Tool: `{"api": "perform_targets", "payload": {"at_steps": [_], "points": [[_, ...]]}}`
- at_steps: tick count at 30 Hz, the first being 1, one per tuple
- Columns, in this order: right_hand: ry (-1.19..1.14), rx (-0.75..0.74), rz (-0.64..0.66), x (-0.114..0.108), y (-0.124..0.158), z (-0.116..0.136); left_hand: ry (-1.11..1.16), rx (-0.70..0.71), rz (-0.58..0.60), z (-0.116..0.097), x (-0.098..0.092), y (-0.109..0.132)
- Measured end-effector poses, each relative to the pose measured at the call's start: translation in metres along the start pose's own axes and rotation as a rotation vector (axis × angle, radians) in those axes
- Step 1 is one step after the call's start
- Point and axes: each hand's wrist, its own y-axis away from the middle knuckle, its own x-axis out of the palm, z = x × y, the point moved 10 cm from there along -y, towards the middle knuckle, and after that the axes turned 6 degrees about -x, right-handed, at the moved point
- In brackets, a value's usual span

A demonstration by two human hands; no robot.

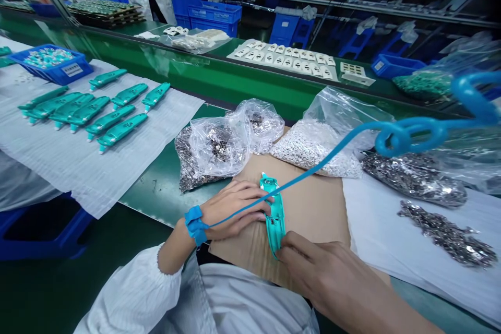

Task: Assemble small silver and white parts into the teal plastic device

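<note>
Blue plastic forms the tray near the far edge of your white cloth; next to it, teal shells lie mostly slantwise, likely spread on cloth to spare their finish. Bags of metal parts sit beyond the far-left corner of your cardboard, probably parked there to be within reach. Your left hand, wearing a strap, lays its fingers over the left edge of the open shell, seemingly to steady it; you have that shell mid-cardboard, its hollow side up. Your hands are apart. Your right hand brings thumb and forefinger to the shell's near end; whether either hand clamps it, I can't tell. A bag of white pieces overlaps the cardboard's far edge. Past its right edge, loose metal pieces lie on a sheet, presumably tipped out for easy picking.
</note>
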Motion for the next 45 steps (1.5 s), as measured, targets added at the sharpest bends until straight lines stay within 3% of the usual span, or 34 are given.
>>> {"api": "perform_targets", "payload": {"at_steps": [14, 18, 20, 25, 27, 29, 35, 45], "points": [[-0.415, 0.112, -0.008, 0.000, -0.005, -0.021, 0.050, 0.024, -0.004, 0.003, 0.002, -0.001], [-0.639, 0.278, -0.048, -0.003, 0.001, -0.037, 0.058, 0.032, -0.017, 0.002, 0.002, 0.000], [-0.848, 0.401, -0.245, -0.016, 0.008, -0.053, 0.053, 0.039, -0.040, 0.002, 0.002, 0.000], [-1.564, 0.495, -0.996, -0.045, 0.021, -0.093, -0.016, 0.050, -0.001, -0.001, 0.008, -0.002], [-1.699, 0.495, -1.152, -0.044, 0.014, -0.102, -0.031, 0.046, 0.019, -0.002, 0.011, -0.003], [-1.751, 0.516, -1.228, -0.037, 0.004, -0.108, -0.035, 0.048, 0.009, -0.003, 0.011, -0.003], [-1.842, 0.640, -1.235, 0.000, -0.016, -0.103, -0.058, 0.053, -0.012, -0.003, 0.015, -0.003], [-1.790, 0.618, -1.180, 0.002, -0.022, -0.098, -0.065, 0.063, -0.031, -0.002, 0.015, -0.003]]}}
